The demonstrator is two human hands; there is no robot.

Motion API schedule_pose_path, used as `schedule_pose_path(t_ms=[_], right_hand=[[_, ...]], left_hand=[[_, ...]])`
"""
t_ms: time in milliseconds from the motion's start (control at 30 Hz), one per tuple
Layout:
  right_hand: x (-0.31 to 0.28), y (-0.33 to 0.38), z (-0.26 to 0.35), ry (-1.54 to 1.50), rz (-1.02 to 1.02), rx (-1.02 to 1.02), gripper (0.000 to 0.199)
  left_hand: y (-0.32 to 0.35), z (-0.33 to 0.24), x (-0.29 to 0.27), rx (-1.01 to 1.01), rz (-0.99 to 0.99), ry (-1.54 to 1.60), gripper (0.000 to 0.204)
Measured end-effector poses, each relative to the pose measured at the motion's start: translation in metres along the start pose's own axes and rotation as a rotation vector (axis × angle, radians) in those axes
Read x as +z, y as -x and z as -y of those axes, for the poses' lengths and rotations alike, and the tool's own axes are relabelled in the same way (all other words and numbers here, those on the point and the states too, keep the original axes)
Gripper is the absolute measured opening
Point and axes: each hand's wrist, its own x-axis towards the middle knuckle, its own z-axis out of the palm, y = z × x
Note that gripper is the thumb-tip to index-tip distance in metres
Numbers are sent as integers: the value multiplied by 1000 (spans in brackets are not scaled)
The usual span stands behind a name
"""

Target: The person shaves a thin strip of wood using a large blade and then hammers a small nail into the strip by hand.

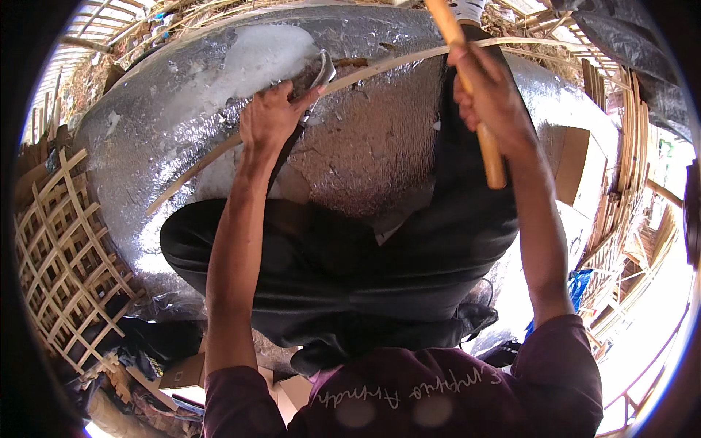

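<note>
A long, pale bamboo strip (394, 64) slants across in front of me, its low end at the left and its far end at the upper right. My left hand (272, 120) is closed around the strip, its thumb pointing right along it. Just beyond those fingers stands a curved, shiny metal piece (326, 69); whether the hand touches it I cannot tell. My right hand (488, 91) grips a thick, smooth wooden handle (491, 157), tilted over the strip's right part. The handle's upper end runs out of view, so any tool head is hidden.
Silvery foil sheeting (124, 168) covers the ground around my dark-trousered legs (350, 270). A woven bamboo lattice (62, 255) stands at the left. Bundled bamboo slats (631, 139) and a cardboard box (573, 164) are at the right. A whitish patch (270, 55) lies beyond my left hand.
</note>
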Motion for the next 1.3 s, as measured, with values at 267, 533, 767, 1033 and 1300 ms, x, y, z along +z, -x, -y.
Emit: schedule_pose_path(t_ms=[267,533,767,1033,1300], right_hand=[[-9,-3,-23,-16,215,156,36],[-5,-14,-58,580,189,-464,25],[-6,-2,-20,619,-12,-513,18],[25,10,-52,637,-153,-462,13],[24,7,-23,636,-212,-657,16]], left_hand=[[2,1,-5,-16,20,14,60],[-1,0,-5,-10,12,21,63],[1,0,-4,-20,47,-18,63],[5,0,0,48,-35,67,60],[2,0,0,41,-44,30,60]])
